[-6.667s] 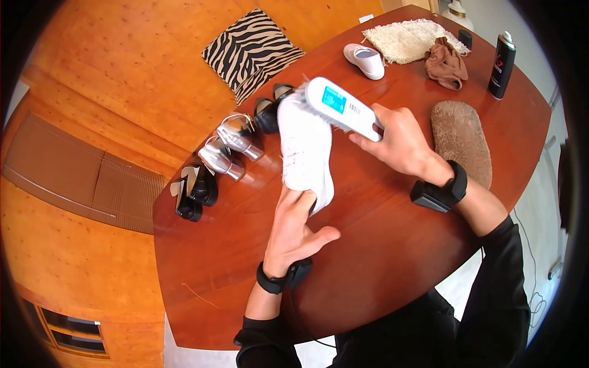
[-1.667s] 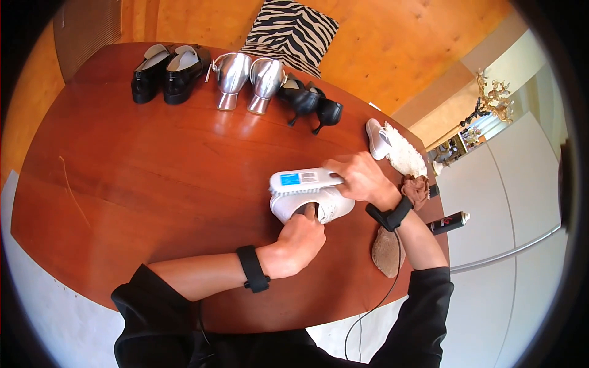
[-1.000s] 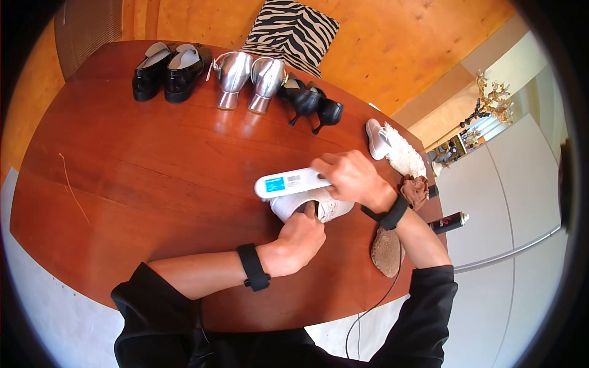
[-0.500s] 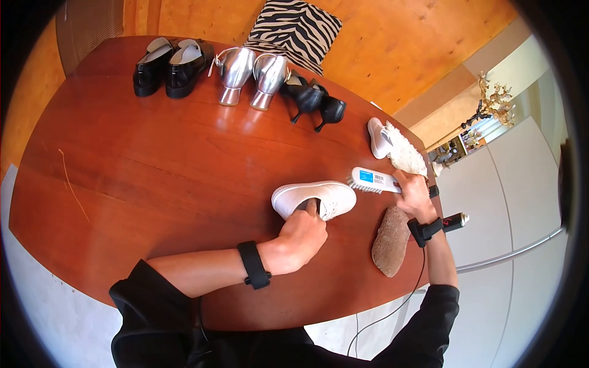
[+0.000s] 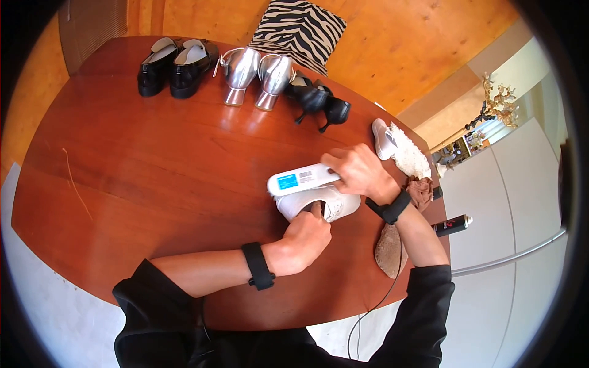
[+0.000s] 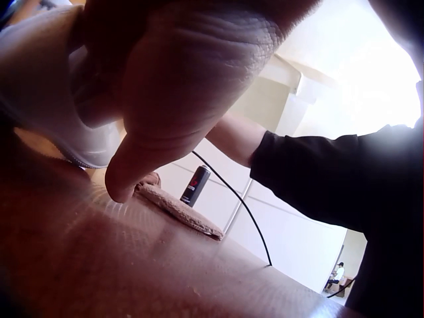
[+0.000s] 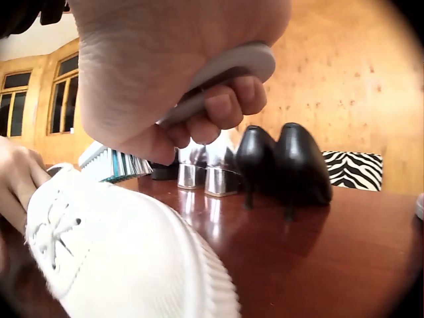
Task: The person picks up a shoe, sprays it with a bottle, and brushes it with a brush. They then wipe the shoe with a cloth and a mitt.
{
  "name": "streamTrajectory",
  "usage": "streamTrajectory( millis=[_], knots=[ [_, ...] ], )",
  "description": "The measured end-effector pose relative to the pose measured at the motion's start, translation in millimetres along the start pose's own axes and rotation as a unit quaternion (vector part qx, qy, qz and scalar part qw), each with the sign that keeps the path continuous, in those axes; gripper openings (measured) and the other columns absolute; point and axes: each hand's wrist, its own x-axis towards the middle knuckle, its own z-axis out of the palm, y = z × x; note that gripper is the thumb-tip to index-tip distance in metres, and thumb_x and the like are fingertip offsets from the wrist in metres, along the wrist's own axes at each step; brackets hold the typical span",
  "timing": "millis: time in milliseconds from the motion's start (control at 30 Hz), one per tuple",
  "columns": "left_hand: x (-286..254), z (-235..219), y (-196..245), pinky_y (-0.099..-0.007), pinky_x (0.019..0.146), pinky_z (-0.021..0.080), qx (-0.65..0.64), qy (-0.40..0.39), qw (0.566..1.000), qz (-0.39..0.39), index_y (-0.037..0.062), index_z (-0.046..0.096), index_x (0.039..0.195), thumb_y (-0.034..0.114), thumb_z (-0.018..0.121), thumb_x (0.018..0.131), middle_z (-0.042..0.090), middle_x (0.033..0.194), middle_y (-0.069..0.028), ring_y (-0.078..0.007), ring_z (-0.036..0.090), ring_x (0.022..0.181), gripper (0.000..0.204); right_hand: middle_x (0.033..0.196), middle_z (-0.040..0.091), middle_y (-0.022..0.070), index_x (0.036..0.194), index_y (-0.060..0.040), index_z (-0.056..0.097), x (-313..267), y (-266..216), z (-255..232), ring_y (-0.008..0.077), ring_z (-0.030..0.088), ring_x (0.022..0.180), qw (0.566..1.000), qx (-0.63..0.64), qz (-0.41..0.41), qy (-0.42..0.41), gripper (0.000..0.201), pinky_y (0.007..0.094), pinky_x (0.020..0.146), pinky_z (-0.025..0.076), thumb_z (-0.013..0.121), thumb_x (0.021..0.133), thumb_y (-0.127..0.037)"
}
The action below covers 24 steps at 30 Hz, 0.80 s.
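1. At far left, your loafers [image 5: 178, 69] stand near the table's [image 5: 147, 153] far edge beside the silver heels [image 5: 257, 72], presumably lined up there to leave you working room.
2. The brush [image 5: 302, 179] is label up, bristles down, over the shoe's [image 5: 339, 200] far side towards the heel; I cannot tell whether they touch.
3. Your left hand [image 5: 302, 243] is clamped on the shoe, fingers inside its opening, which likely steadies it and leaves the outer wall bare.
4. The shoe is in front of you, tipped with opening towards you and toe to the right, probably to offer its far side upward.
5. The black heels [image 5: 318, 102] finish the far row.
6. Your right hand [image 5: 356, 172] is clamped round the brush handle, back from the bristles, which should let the head sweep freely.
7. Another white shoe [image 5: 383, 141] sits well apart, beside the white mat [image 5: 410, 156].
8. The pad [image 5: 388, 254], cloth [image 5: 421, 192] and can [image 5: 453, 225] are furthest right, perhaps within your right arm's reach.
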Motion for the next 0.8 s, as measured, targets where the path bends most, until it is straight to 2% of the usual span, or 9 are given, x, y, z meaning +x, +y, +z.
streamTrajectory(
  millis=[100, 167, 333, 433, 533, 633, 767, 800],
  knots=[
    [0, 0, 0, -0.0280, 0.061, 0.051, 0.001, -0.005, 1.000, 0.000, 0.0046, 0.072, 0.074, 0.014, 0.067, 0.066, 0.065, 0.082, -0.0117, -0.0267, 0.054, 0.098, 0.013, 0.068, 0.057, 0.0086, 0.079, -0.0067, 0.056, 23, -15, -2, 0.0293, 0.061, 0.066, 0.999, -0.006, -0.036, -0.010, 0.020, 0.0400, 0.056, 0.048, 0.062, 0.060, -0.012],
    [0, 1, 0, -0.0279, 0.061, 0.051, 0.003, -0.009, 1.000, 0.002, 0.0048, 0.072, 0.074, 0.014, 0.066, 0.066, 0.064, 0.082, -0.0115, -0.0264, 0.054, 0.097, 0.013, 0.067, 0.053, 0.0080, 0.076, -0.0072, 0.054, 33, -21, 1, 0.0301, 0.058, 0.065, 0.998, -0.005, -0.063, -0.016, 0.023, 0.0420, 0.055, 0.045, 0.063, 0.055, -0.012],
    [-1, 1, -1, -0.0274, 0.060, 0.050, 0.017, 0.015, 1.000, 0.000, 0.0048, 0.072, 0.074, 0.013, 0.065, 0.068, 0.064, 0.082, -0.0113, -0.0258, 0.055, 0.098, 0.012, 0.068, 0.053, 0.0070, 0.075, -0.0076, 0.054, 42, -36, 11, 0.0268, 0.059, 0.066, 0.996, -0.017, -0.088, -0.005, 0.021, 0.0383, 0.057, 0.048, 0.065, 0.059, -0.014],
    [-1, 2, -1, -0.0275, 0.060, 0.050, 0.006, 0.003, 1.000, -0.001, 0.0046, 0.072, 0.073, 0.013, 0.064, 0.068, 0.064, 0.081, -0.0115, -0.0262, 0.055, 0.098, 0.012, 0.066, 0.052, 0.0064, 0.074, -0.0080, 0.053, 38, -38, 17, 0.0260, 0.058, 0.065, 0.995, -0.034, -0.087, 0.020, 0.019, 0.0374, 0.056, 0.048, 0.065, 0.060, -0.014],
    [-1, 0, -1, -0.0276, 0.059, 0.050, 0.007, 0.014, 1.000, -0.005, 0.0044, 0.072, 0.073, 0.012, 0.064, 0.068, 0.064, 0.080, -0.0118, -0.0266, 0.054, 0.098, 0.012, 0.064, 0.049, 0.0061, 0.076, -0.0084, 0.052, 22, -27, 4, 0.0259, 0.058, 0.064, 0.995, -0.006, -0.074, 0.067, 0.019, 0.0384, 0.052, 0.046, 0.064, 0.061, -0.012],
    [-1, 6, 0, -0.0276, 0.058, 0.051, 0.023, 0.038, 0.999, -0.008, 0.0041, 0.072, 0.073, 0.013, 0.065, 0.067, 0.064, 0.079, -0.0116, -0.0267, 0.054, 0.098, 0.012, 0.068, 0.055, 0.0069, 0.078, -0.0080, 0.054, 5, -13, -8, 0.0261, 0.061, 0.064, 0.999, -0.021, -0.030, 0.027, 0.017, 0.0384, 0.053, 0.047, 0.063, 0.068, -0.019],
    [-1, 6, 0, -0.0275, 0.058, 0.051, 0.021, 0.031, 0.999, -0.004, 0.0041, 0.072, 0.073, 0.013, 0.066, 0.066, 0.064, 0.078, -0.0117, -0.0269, 0.055, 0.098, 0.013, 0.068, 0.055, 0.0068, 0.080, -0.0077, 0.053, -25, 12, -5, 0.0273, 0.060, 0.063, 0.998, -0.044, 0.005, 0.043, 0.024, 0.0392, 0.052, 0.046, 0.067, 0.062, -0.013],
    [-1, 5, 0, -0.0275, 0.058, 0.051, 0.020, 0.031, 0.999, -0.002, 0.0041, 0.072, 0.073, 0.013, 0.066, 0.066, 0.065, 0.079, -0.0119, -0.0271, 0.055, 0.097, 0.013, 0.068, 0.055, 0.0074, 0.081, -0.0079, 0.053, -33, 14, -6, 0.0290, 0.060, 0.062, 0.998, -0.033, 0.026, 0.055, 0.025, 0.0397, 0.052, 0.047, 0.065, 0.058, -0.007]
  ],
)
